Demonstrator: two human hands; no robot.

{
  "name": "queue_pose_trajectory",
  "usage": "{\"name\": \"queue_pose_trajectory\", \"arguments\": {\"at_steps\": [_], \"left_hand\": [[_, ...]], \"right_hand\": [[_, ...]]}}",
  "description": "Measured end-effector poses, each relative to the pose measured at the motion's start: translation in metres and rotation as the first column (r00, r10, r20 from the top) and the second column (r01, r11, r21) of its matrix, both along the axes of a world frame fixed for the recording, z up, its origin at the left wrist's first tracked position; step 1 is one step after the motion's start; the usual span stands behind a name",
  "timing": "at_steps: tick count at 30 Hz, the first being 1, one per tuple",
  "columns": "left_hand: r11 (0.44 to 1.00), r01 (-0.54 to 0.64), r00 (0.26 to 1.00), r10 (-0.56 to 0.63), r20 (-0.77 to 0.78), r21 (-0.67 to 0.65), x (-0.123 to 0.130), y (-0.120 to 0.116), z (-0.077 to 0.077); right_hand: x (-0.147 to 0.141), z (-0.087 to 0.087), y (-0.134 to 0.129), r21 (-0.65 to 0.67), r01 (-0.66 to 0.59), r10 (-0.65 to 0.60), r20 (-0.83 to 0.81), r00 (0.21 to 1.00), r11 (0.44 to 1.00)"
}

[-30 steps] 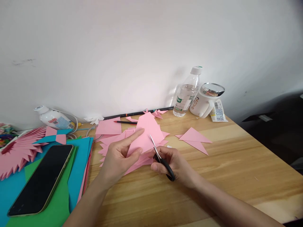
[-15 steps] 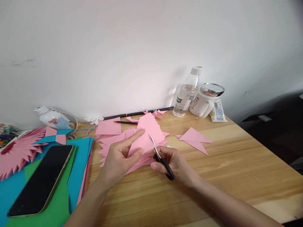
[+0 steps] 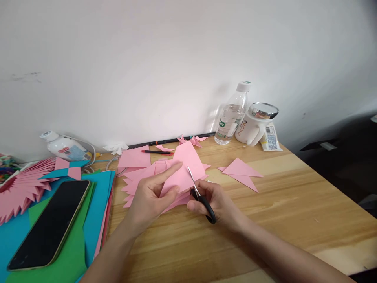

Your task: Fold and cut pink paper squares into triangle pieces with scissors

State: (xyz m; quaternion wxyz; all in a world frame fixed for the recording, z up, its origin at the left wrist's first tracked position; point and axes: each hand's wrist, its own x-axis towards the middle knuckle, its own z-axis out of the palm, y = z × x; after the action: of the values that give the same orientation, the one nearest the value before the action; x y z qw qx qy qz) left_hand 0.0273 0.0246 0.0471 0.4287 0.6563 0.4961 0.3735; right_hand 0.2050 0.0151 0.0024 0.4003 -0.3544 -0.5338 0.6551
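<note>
My left hand point(image 3: 154, 192) pinches a sheet of pink paper point(image 3: 185, 167) between thumb and forefinger, holding it above the table. In my right hand point(image 3: 216, 200) are black-handled scissors point(image 3: 206, 206), fingers closed round the grips. Their metal blade lies across the face of the pink sheet and points up and left; whether the other blade is behind the sheet I cannot tell. Under the sheet is a pile of folded pink paper pieces point(image 3: 134, 184) with pointed edges, partly hidden by my left hand. Two pink paper triangles point(image 3: 241, 173) overlap to the right.
A water bottle point(image 3: 229, 122) and a white mug point(image 3: 249, 127) stand by the wall, beside a small packet point(image 3: 271, 139). Left, a phone point(image 3: 51, 224) lies on green and blue paper point(image 3: 98, 220). A pencil point(image 3: 157, 152) and a white bottle point(image 3: 66, 147) are farther back.
The pink sheet and my left hand have shifted very slightly right. The scissors blade sits at nearly the same place on the sheet, and both hands keep their hold.
</note>
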Motion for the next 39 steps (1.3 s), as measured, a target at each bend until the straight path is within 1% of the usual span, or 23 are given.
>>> {"name": "queue_pose_trajectory", "arguments": {"at_steps": [6, 12, 17, 22, 27, 32, 39], "left_hand": [[0.999, 0.024, 1.000, -0.024, 0.019, -0.038, -0.0002, 0.0003, -0.0017], [0.998, 0.019, 0.999, -0.017, 0.030, -0.062, -0.0010, -0.0014, -0.0026], [0.998, 0.020, 0.999, -0.018, 0.026, -0.058, 0.0001, -0.0006, -0.0016], [1.000, 0.001, 1.000, -0.001, -0.019, -0.007, 0.0001, 0.0001, -0.0001], [0.997, 0.026, 0.999, -0.029, -0.035, -0.073, 0.0003, -0.0002, -0.0017], [0.995, 0.018, 0.999, -0.022, -0.039, -0.099, 0.0011, -0.0001, -0.0035], [0.998, -0.004, 0.998, 0.001, -0.059, -0.057, 0.0006, -0.0008, -0.0030]], "right_hand": [[0.0003, 0.0014, 0.0001, -0.010, 0.012, -0.011, 0.050, 0.999, 1.000], [0.0006, -0.0013, -0.0002, -0.024, 0.017, -0.016, 0.064, 0.998, 1.000], [0.0012, -0.0030, 0.0000, -0.031, 0.020, -0.019, 0.058, 0.998, 0.999], [0.0008, -0.0008, -0.0008, -0.039, 0.026, -0.025, 0.038, 0.999, 0.999], [-0.0008, 0.0006, 0.0001, -0.037, 0.024, -0.025, -0.024, 0.999, 0.999], [-0.0006, 0.0032, 0.0010, -0.029, 0.028, -0.028, -0.005, 1.000, 0.999], [-0.0003, 0.0064, 0.0003, -0.059, 0.038, -0.036, 0.035, 0.999, 0.998]]}}
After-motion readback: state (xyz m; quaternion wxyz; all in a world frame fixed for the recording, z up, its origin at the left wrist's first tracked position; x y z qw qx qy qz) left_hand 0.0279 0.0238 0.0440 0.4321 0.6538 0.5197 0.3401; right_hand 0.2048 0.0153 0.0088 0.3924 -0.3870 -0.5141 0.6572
